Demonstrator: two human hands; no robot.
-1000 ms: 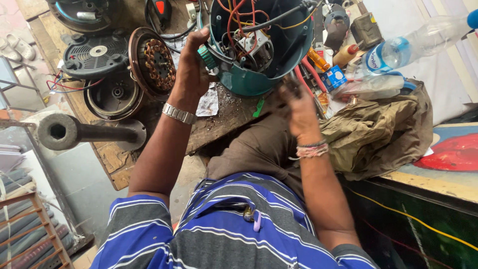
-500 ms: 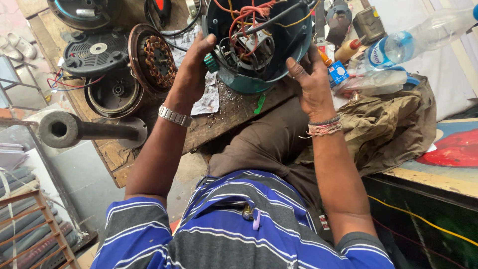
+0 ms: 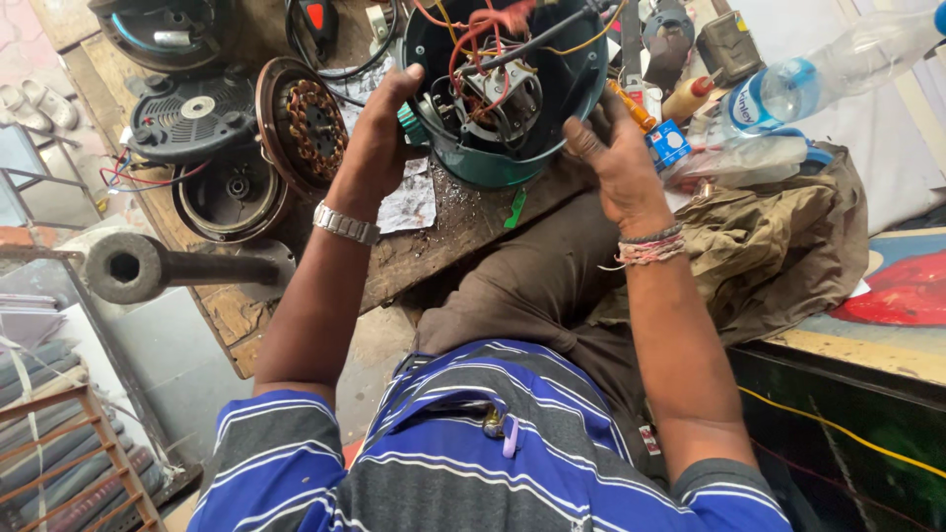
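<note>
A person in a blue and grey striped shirt point(image 3: 473, 463) sits at a scarred wooden workbench point(image 3: 434, 246) that fills the upper half of the frame, seen from above. In the upper centre, at the bench's near edge, a round teal motor housing point(image 3: 503, 163) lies open toward the viewer, with red, orange and black wires and a metal switch block inside. The left hand point(image 3: 379, 133), a metal watch on its wrist, grips the housing's left rim with fingers curled over the edge. The right hand point(image 3: 616, 153), with thread bands at the wrist, presses half-open against the right rim, fingers spread along it.

To the upper left lie a copper-wound stator point(image 3: 305, 123), a black vented cover point(image 3: 192, 113) and a black round casing point(image 3: 229, 192). A torn scrap of paper point(image 3: 409, 202) sits just below the housing. At the left, a heavy grey metal pipe point(image 3: 168, 266) juts out from under the bench edge. To the upper right, a clear plastic bottle point(image 3: 818, 79) lies on its side near a crumpled olive cloth point(image 3: 778, 241). At the lower left, a rust-red rack point(image 3: 69, 453) stands on a grey floor.
</note>
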